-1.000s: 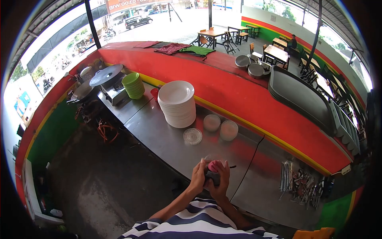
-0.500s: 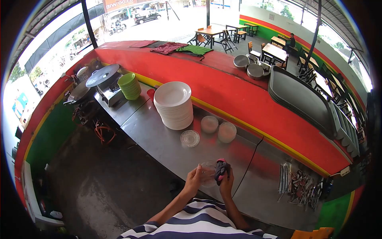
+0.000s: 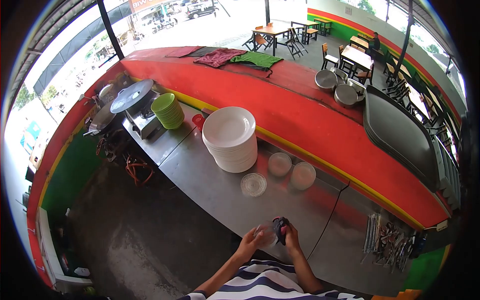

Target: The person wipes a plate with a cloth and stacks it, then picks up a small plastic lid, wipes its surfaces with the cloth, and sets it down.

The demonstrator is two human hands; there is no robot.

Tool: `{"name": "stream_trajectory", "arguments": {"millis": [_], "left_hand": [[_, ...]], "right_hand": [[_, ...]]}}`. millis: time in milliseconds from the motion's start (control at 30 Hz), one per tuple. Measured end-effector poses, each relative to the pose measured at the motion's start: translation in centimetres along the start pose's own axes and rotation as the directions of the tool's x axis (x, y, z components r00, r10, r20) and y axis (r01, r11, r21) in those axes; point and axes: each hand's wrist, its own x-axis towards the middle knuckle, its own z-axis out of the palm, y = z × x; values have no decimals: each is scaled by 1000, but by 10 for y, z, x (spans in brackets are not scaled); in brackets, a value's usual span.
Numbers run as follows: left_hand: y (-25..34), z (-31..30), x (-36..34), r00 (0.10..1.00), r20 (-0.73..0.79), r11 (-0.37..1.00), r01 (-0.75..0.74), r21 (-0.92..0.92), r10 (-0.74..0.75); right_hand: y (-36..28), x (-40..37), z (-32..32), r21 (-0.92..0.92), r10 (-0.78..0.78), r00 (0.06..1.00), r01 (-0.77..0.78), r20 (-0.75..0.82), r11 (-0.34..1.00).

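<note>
A long steel surface (image 3: 210,185) runs from the far left corner to the near right, backed along its far edge by a red ledge (image 3: 300,107). A big black tray (image 3: 400,135) leans on the ledge toward the right end. At the middle of the surface, against the far edge, stands a stack of white plates (image 3: 230,137), with a stack of green bowls (image 3: 167,110) near the far left corner. Just right of the plates are two upturned clear bowls (image 3: 279,163), and a flat glass saucer (image 3: 253,184) lies nearer the middle. Cutlery (image 3: 395,242) lies at the near right corner. Both of the person's hands are raised over the near edge, close to the striped shirt. The left hand (image 3: 248,244) has its fingers curled round the rim of a clear dish (image 3: 265,232), cupping it from the left. The right hand (image 3: 290,240) is bunched round a dark and pink cloth (image 3: 280,227) and presses it to the dish from the right. The dish therefore sits between the two hands, touching both and clear of the surface. It is round, so it has no long axis, and its tilt is too blurred to tell. The saucer and the upturned bowls lie straight ahead of the hands, toward the far edge, and the right hand is slightly the nearer to them. The only writing is a signboard (image 3: 145,4) cut off at the top of the view, too partial to read, and no brand or label shows on the dishes.
</note>
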Motion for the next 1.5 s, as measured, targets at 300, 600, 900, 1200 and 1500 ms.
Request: {"name": "stream_trajectory", "arguments": {"millis": [300, 600, 900, 1200, 1500], "left_hand": [[67, -46, 77, 967, 147, 673, -252, 695, 210], [108, -73, 151, 879, 399, 123, -440, 889, 260], [91, -122, 218, 835, 537, -275, -491, 826, 121], [82, -128, 230, 784, 620, -285, -586, 758, 36], [82, -142, 246, 797, 604, -358, -565, 743, -6]], "right_hand": [[-25, 79, 50, 275, 115, 993, -106, -20, 956], [-50, 132, 95, 541, 211, 972, -122, -106, 832], [-8, 165, 107, 543, 231, 939, -59, -255, 838], [37, 157, 106, 132, 43, 781, 52, -623, 990], [49, 141, 99, -703, -595, 537, 4, -599, 711]]}}
